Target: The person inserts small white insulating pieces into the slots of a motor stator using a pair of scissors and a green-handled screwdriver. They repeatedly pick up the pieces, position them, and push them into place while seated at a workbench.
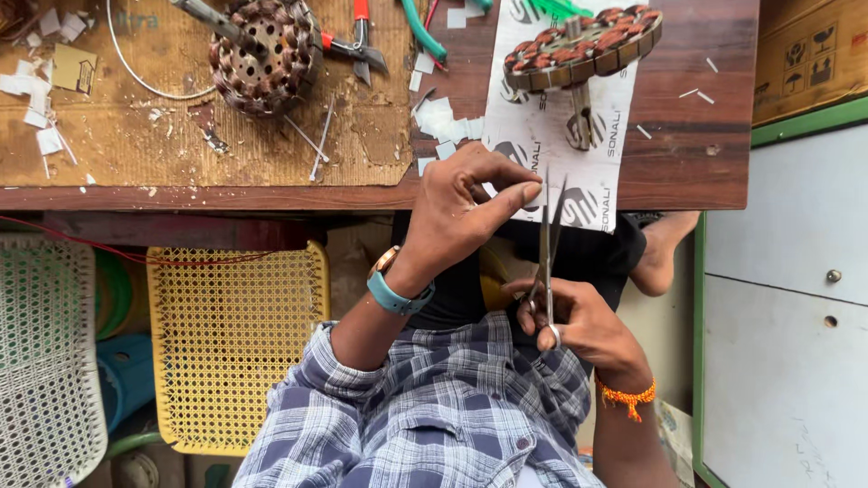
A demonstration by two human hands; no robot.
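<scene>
My right hand [574,321] grips a pair of scissors [548,230], blades pointing up and slightly apart at the lower edge of a white printed paper sheet [562,136] that hangs over the table's front edge. My left hand [461,212], with a blue watch on the wrist, pinches that sheet just left of the blades. On the sheet's far end stands a round motor stator with copper windings [583,45] on a shaft.
A second wound stator [264,56] lies on brown cardboard [181,136] at the left, with red-handled pliers [357,41], wire and paper scraps [443,122] around. Below the wooden table [687,136] stand a yellow woven stool [231,334] and a white one [45,361]. A white cabinet [787,298] stands right.
</scene>
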